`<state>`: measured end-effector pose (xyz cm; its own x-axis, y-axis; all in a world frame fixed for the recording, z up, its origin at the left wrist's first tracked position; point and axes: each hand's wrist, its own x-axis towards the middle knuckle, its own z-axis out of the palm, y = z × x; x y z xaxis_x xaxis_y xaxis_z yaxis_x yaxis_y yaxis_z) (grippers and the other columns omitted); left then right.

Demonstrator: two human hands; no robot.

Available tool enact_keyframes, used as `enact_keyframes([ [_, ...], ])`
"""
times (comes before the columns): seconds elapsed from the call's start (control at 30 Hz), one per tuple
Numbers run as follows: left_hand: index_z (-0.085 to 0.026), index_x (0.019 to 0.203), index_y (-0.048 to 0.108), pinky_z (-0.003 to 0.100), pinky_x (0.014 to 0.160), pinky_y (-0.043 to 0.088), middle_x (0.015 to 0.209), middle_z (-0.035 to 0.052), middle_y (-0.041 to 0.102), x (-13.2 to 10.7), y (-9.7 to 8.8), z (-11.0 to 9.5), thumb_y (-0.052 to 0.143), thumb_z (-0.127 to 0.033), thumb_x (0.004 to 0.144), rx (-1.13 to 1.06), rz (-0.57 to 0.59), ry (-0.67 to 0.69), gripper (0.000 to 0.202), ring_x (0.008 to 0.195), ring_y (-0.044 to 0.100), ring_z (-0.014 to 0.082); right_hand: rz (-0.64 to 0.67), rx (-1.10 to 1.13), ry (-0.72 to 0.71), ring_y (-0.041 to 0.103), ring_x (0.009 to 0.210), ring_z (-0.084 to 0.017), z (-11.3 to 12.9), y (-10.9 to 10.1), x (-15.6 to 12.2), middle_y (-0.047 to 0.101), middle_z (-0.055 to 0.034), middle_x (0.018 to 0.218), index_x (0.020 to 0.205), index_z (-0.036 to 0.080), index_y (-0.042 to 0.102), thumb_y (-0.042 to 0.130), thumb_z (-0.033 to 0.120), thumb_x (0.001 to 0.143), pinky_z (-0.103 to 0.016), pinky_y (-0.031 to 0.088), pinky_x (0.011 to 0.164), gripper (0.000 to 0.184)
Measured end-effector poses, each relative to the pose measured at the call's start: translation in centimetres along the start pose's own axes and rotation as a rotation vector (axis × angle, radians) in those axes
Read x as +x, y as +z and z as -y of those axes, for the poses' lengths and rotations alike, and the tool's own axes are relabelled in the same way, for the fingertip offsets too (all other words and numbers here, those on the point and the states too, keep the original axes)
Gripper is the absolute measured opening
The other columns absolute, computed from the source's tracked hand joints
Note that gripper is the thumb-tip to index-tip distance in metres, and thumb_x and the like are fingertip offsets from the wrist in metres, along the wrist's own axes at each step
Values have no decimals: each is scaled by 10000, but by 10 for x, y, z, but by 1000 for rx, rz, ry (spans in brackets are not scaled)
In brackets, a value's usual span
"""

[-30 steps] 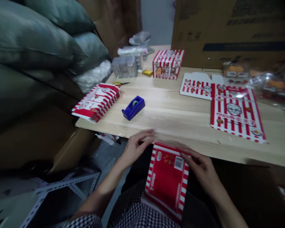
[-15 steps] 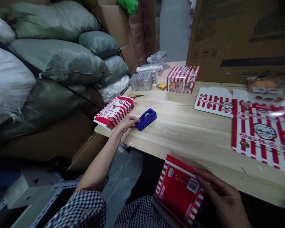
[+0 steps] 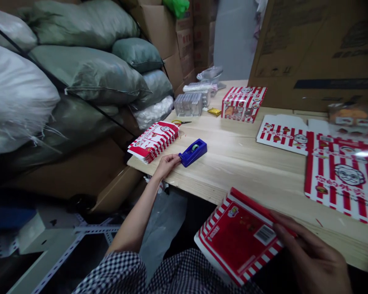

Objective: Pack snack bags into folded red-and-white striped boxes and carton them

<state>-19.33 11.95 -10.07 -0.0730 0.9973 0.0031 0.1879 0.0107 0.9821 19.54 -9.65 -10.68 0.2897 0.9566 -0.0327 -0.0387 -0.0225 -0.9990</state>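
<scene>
At the near left part of the table, a blue tape dispenser holds a small roll of tape. My left hand is closed in a pinch right at the dispenser's cutter end; what lies between the fingertips is too small to make out. Over my lap, my right hand grips a red-and-white striped box by its right edge, thumb on top. The box is tilted, with its printed red face and barcode upward. Left of the dispenser lies a stack of folded striped cartons.
Behind the stack lie scissors and a yellow packet. Clear plastic trays and an assembled striped box stand farther back. Flat striped cartons cover the right side. Stuffed sacks rise at left.
My view has shifted slightly left, so the table things sit farther right. My left hand stays at the dispenser's cutter. The striped box in my right hand has moved right and turned a little.
</scene>
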Motion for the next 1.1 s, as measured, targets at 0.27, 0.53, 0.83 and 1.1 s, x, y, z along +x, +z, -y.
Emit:
enact_keyframes([
  [0.27, -131, 844, 753, 307, 869, 488, 851, 63, 724, -57, 15, -30, 714, -346, 795, 183, -212, 159, 223, 838, 629, 196, -96, -106, -347, 700, 1120, -248, 43, 28, -22, 752, -36, 1166, 1043, 311, 789, 722, 258, 878, -363, 611, 931, 186],
  [0.53, -243, 1026, 812, 242, 659, 485, 787, 18, 681, -205, 103, -90, 714, -305, 885, -172, 105, 89, 183, 667, 585, 118, 70, -275, -624, 663, 1183, -237, 13, 64, -45, 664, -45, 1328, 1272, 356, 694, 593, 70, 926, -438, 585, 995, 460],
  [0.83, -271, 1482, 491, 203, 619, 479, 730, -19, 695, -208, 122, -73, 825, -288, 784, -469, 142, -141, 773, 583, 577, 81, 159, -385, -704, 613, 1255, -239, -3, 66, -44, 588, -52, 1412, 1419, 382, 562, 544, 11, 935, -464, 575, 1019, 610],
  [1.1, -177, 1405, 480, 232, 623, 531, 714, 11, 713, -203, 135, -58, 848, -389, 743, -515, 135, -365, 786, 587, 657, 124, 186, -379, -687, 591, 1286, -229, -6, 65, -43, 571, -47, 1428, 1424, 368, 557, 532, -12, 929, -443, 555, 1049, 624],
])
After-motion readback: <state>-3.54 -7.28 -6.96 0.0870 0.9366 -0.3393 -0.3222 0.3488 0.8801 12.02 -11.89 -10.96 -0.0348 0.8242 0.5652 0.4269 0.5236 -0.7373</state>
